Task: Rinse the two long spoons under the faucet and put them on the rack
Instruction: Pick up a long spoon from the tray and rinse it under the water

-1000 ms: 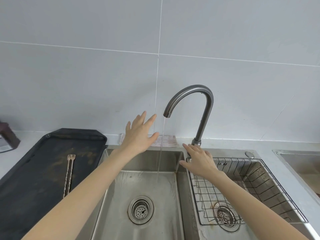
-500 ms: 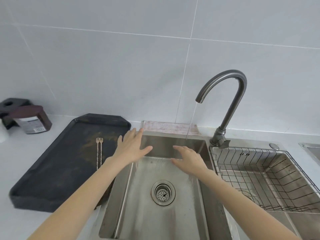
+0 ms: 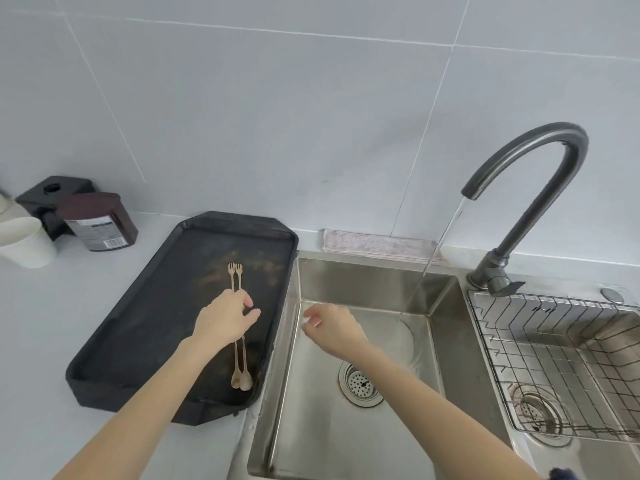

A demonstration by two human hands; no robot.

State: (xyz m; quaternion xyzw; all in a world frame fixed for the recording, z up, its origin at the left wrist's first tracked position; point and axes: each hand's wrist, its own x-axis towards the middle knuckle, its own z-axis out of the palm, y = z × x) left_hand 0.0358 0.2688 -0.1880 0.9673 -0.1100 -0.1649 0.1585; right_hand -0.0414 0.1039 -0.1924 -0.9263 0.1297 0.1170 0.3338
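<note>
On the dark tray (image 3: 145, 327) left of the sink (image 3: 311, 427), your two spoons (image 3: 240, 365) lie side by side, running near to far. Your left hand (image 3: 225, 318) hovers over their middle, fingers loose, holding nothing yet. Your right hand (image 3: 330, 323) hangs relaxed over the sink, farther away.
</note>
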